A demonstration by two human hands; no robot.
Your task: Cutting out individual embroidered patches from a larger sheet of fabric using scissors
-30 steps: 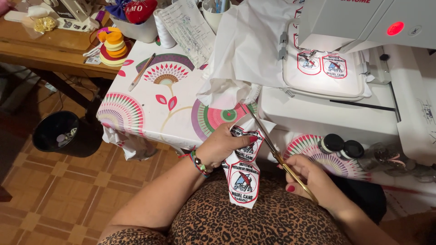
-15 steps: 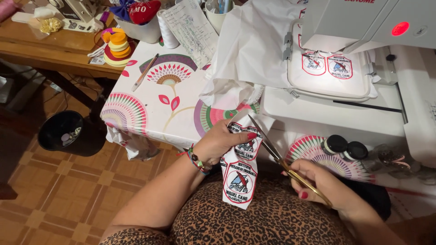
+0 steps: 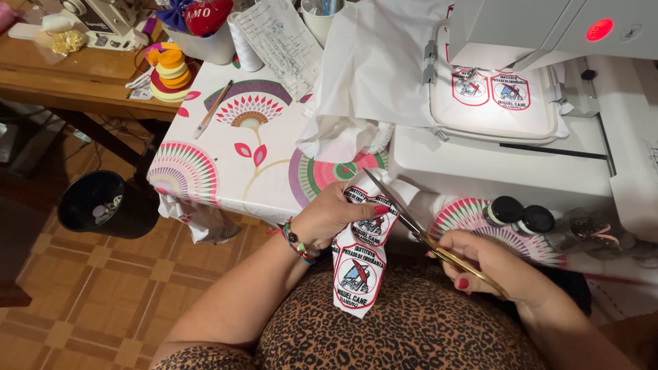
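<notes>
- White fabric strip of embroidered shield patches (image 3: 360,264) hangs over the person's lap, just in front of the near edge of the flower-patterned tablecloth (image 3: 226,154); its upper end is bunched in the left hand (image 3: 336,216) and the lowest patch dangles free.
- That left hand is closed around the strip, thumb and fingers pinching the cloth beside the topmost patch, right at the tablecloth's near edge.
- To the right of the strip, the right hand (image 3: 497,264) is wrapped shut on the gold handles of the small scissors (image 3: 411,226); their thin blades point up and left, with the tips meeting the cloth close to the left fingers.
- Trimming well here seems to call for keeping the cloth taut between the pinch and the blades, and following just outside the red border so the stitching is not nicked.
- Short snips with the tips, turning the patch rather than the scissors, would likely give a cleaner curve.
- One risk: the left fingertips sit very near the blades.
- Farther back on the tablecloth, the embroidery machine (image 3: 548,41) holds a hoop (image 3: 497,103) with two more patches.
</notes>
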